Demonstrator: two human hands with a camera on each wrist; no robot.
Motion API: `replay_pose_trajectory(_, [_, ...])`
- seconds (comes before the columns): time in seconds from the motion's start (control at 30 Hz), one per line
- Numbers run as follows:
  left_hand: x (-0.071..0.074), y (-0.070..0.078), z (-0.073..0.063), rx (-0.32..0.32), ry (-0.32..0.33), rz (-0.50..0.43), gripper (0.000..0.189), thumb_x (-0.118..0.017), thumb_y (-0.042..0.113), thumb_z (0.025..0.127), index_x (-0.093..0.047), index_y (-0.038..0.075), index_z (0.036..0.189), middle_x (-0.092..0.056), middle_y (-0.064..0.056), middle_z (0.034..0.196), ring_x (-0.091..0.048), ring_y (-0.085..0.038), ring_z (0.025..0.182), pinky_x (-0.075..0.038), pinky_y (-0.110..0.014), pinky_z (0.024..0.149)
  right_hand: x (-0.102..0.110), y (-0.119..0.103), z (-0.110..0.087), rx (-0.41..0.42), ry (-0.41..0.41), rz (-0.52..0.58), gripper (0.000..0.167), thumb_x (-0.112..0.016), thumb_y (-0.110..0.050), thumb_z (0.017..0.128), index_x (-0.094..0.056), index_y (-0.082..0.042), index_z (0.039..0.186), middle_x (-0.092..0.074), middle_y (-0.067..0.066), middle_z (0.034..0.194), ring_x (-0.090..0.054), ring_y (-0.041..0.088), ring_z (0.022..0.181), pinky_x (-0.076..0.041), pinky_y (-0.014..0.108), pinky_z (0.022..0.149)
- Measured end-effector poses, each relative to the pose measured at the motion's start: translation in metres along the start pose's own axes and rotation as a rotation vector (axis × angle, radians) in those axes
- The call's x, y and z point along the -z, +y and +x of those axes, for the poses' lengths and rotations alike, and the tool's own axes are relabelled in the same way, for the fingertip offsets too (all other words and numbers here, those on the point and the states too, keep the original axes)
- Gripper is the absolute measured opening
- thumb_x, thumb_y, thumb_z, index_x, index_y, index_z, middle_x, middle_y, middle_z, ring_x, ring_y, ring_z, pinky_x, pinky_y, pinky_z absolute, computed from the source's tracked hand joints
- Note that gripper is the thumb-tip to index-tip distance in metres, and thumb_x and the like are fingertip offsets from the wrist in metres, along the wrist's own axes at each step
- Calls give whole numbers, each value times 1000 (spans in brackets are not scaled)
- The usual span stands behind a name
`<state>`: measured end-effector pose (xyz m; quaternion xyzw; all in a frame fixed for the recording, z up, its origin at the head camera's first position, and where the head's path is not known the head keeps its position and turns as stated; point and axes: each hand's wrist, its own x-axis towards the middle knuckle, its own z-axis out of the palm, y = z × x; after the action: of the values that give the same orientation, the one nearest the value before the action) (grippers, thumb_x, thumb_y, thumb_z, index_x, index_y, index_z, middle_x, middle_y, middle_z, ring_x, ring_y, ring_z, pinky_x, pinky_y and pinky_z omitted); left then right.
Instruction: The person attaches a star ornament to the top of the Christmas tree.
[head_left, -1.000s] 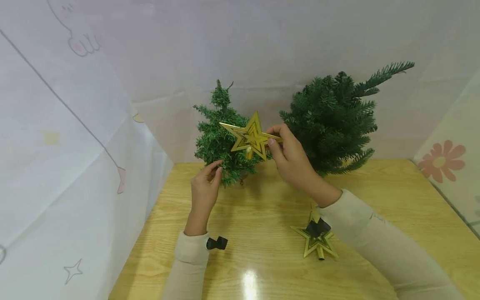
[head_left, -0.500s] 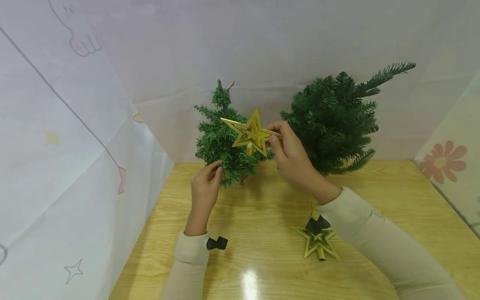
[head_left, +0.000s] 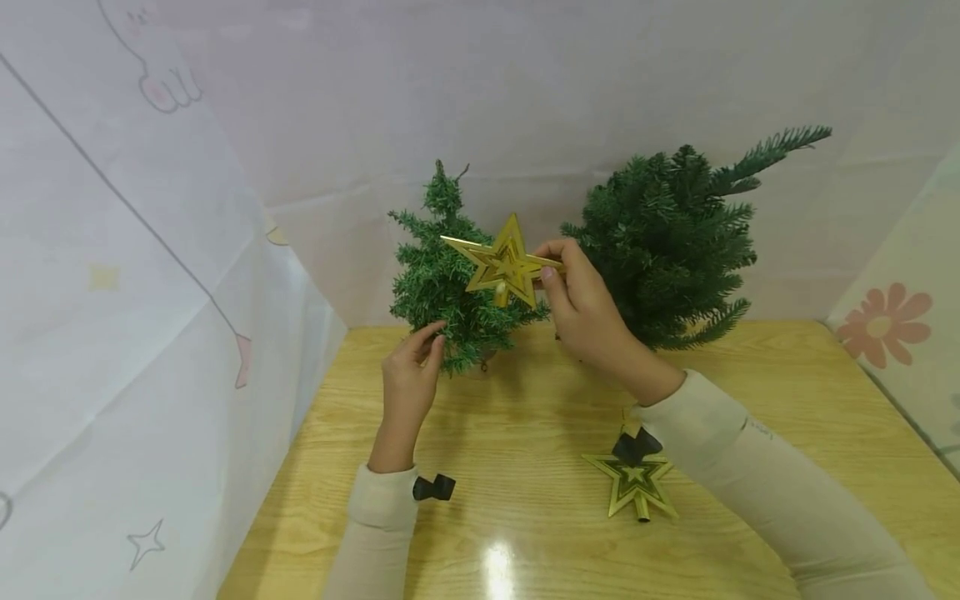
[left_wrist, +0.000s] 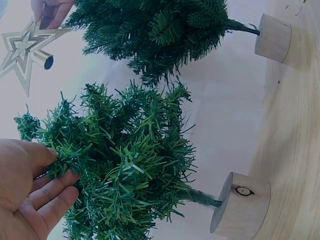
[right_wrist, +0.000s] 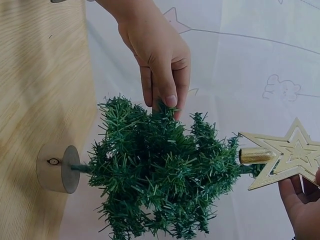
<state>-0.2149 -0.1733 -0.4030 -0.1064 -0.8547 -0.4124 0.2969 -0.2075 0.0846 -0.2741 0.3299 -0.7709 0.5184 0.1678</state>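
My right hand [head_left: 585, 308] pinches one point of a gold star tree topper [head_left: 507, 262] between thumb and fingers. In the head view the star overlaps the upper right of a small artificial Christmas tree [head_left: 442, 267]. Its hollow sleeve [right_wrist: 255, 155] shows at the lower edge, close to the treetop in the right wrist view. On the tree's left side my left hand [head_left: 408, 371] pinches a branch tip [left_wrist: 62, 162] between thumb and fingers. The tree stands on a round wooden base [left_wrist: 240, 205], mostly hidden in the head view.
A bushier, darker Christmas tree [head_left: 667, 242] stands at the back right, one long branch jutting out to the right. Another gold star [head_left: 635, 492] lies on the wooden table [head_left: 480, 467] under my right forearm. Printed cloth [head_left: 337, 108] hangs behind and beside the table.
My right hand has raised the star topper slightly. The left hand stays in place at the small tree's branch.
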Motion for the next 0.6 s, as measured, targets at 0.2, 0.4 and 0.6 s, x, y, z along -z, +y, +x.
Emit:
replay_pose_trajectory(0.2, [-1,0,1,1,-7,-8,29,-59,22,99,-66,16,126,-68,-8,114,-69,-19,98,-57,-34,84,0,-1,2,6,-3,1,23,-31,-13,108,-41,0,125,-47,15,127,-56,24,115,-49,34,98])
replay_pose_trajectory(0.4, [0,0,1,-15,-10,-22,29,-59,22,99,-66,14,126,-67,-9,115,-69,-20,98,-57,-34,84,0,-1,7,30,6,10,23,-32,-12,107,-41,1,124,-49,16,125,-56,25,114,-49,40,98])
replay_pose_trajectory(0.6, [0,0,0,-8,-10,-15,29,-60,21,99,-67,15,126,-68,-8,112,-69,-19,96,-57,-34,84,0,-1,9,32,15,8,23,-33,-12,107,-42,1,123,-51,15,123,-57,24,112,-49,41,97])
